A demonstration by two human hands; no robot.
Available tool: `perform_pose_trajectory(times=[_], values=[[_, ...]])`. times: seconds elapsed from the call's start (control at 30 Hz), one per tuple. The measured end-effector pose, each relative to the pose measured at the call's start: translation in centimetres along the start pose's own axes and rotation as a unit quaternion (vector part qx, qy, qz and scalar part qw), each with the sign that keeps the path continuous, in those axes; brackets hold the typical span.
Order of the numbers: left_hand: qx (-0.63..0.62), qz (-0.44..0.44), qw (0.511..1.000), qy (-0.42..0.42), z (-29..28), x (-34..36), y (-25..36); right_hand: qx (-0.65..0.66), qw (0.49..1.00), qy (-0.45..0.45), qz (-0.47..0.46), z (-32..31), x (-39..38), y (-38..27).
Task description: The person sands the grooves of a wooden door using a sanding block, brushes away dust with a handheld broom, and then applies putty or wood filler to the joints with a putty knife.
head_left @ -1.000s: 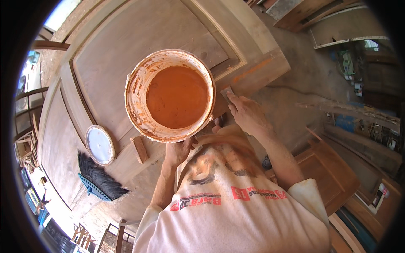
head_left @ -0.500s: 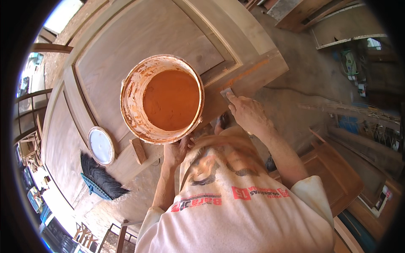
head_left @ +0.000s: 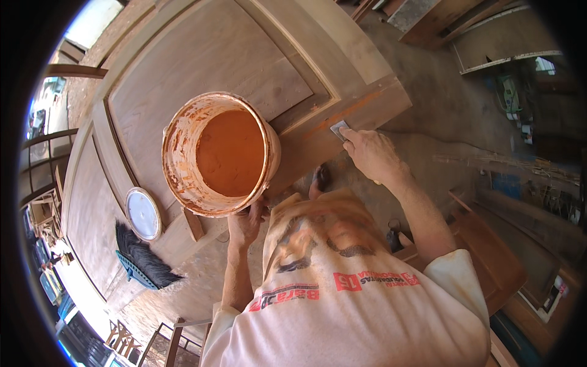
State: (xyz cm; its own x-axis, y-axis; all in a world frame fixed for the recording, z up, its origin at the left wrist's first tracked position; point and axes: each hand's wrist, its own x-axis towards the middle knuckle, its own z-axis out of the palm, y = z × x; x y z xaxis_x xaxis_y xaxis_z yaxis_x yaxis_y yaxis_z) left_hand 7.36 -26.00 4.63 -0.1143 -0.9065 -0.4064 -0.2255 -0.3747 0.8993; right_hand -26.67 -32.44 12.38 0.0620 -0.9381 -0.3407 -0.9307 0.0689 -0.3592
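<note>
A whitish bucket (head_left: 274,147), smeared with orange and part full of thick orange-brown paste (head_left: 229,153), is tilted toward me over a wooden panelled door (head_left: 202,61). My left hand (head_left: 246,225) is closed on the bucket's near lower side; its fingers are partly hidden beneath it. Between the fingers of my right hand (head_left: 374,156) is a small flat grey scraper (head_left: 339,129), held at the near edge of the door's right-hand rail. An orange smear (head_left: 354,109) runs along that rail, just beyond the scraper.
On the door to the left lie a round white lid (head_left: 142,214), a black-bristled brush with a blue back (head_left: 147,254) and a small wood block (head_left: 193,225). Wooden boards (head_left: 434,21) stand at the far right. A brown panel (head_left: 489,244) leans at the right.
My left hand and the bucket have shifted left and slightly nearer. The scraper has moved a little to the right along the rail with my right hand.
</note>
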Motion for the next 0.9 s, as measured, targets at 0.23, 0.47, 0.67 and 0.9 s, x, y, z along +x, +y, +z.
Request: perform_pose_trajectory(times=[0.23,0.47,0.67,0.9], values=[[0.008,-0.034,0.999,0.016,0.0,-0.1,-0.2,-0.030,0.998,-0.051,0.024,-3.4,0.5,2.5],[0.017,-0.021,0.998,0.059,0.9,0.0,0.1,0.039,0.998,0.023,0.037,-3.3,1.6,7.0],[0.025,-0.036,0.996,0.081,1.0,-0.4,0.3,0.037,0.996,0.073,0.042,-3.9,2.1,10.1],[0.005,-0.032,0.995,0.090,1.6,-0.1,0.4,0.078,0.992,0.100,0.029,-4.3,2.1,12.7]])
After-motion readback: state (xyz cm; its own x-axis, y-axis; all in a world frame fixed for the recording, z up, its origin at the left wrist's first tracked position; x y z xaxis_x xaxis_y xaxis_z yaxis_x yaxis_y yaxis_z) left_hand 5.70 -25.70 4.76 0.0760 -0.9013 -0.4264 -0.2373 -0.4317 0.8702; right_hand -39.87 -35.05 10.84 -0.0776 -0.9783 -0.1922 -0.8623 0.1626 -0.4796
